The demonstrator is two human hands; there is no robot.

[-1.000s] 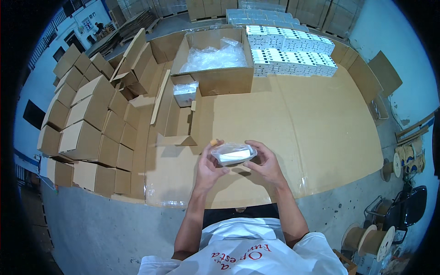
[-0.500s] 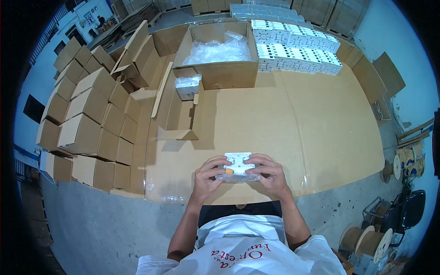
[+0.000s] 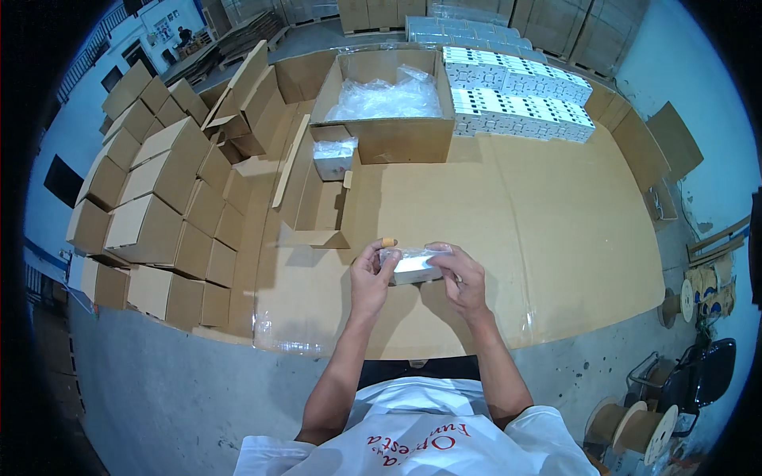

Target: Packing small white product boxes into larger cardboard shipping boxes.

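1. Left hand (image 3: 370, 274) closing on the left end of a small white box in clear wrap (image 3: 413, 267), fingers curling over its top, thumb tip wearing an orange cot.
2. Right hand (image 3: 464, 274) clamping the right end of the same box, fingertips lying over its upper edge.
3. Box hanging between the two hands, just above the cardboard-covered table (image 3: 556, 238), near the middle of its near edge.
4. Small open carton (image 3: 317, 202) standing beyond the left hand toward the table's left side, holding one wrapped white box (image 3: 333, 156) at its far end.
5. Large open carton (image 3: 381, 111) sitting at the far edge, filled with crumpled clear plastic.
6. Rows of white boxes (image 3: 516, 95) lining the far right corner.
7. Closed brown cartons (image 3: 151, 214) stacking along the left edge.
8. Flattened cardboard (image 3: 675, 143) leaning past the right edge; wooden spools (image 3: 627, 428) resting on the floor at lower right.
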